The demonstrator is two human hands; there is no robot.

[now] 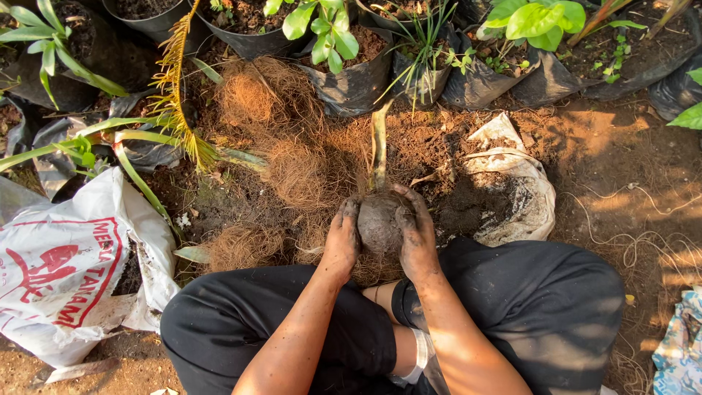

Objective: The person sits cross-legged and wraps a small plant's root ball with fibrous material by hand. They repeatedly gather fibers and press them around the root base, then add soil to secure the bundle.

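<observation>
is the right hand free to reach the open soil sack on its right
Probably not yet: the right hand and left hand both cup the soil ball. The open soil sack lies close, with nothing between.

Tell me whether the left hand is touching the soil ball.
Touching. The head view shows the left hand pressed against the side of the soil ball, fingers curled onto it; the right hand cups the other side.

Potted plants point(333, 44) and fibre heaps point(292, 161) crowd ahead; right ground point(621, 161) open.
</observation>
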